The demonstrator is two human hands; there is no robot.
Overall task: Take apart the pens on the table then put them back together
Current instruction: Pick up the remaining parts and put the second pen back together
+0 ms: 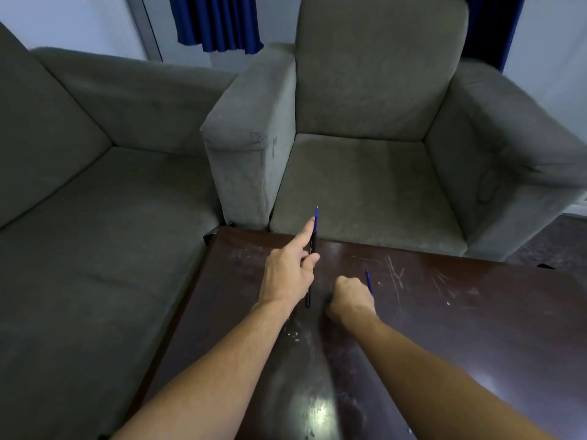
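Your left hand [287, 274] holds a black pen [313, 249] over the table [444, 328], blue tip pointing away. Your right hand [351, 298] is a closed fist beside a blue pen piece [368, 282].

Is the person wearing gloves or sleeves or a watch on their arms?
No. The left hand and the right hand are both bare, with no gloves, rings or watch showing. Both forearms are uncovered too, with no sleeves anywhere in view.

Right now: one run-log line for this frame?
left hand: holds pen, tip up | right hand: fist on table, thin blue piece beside it
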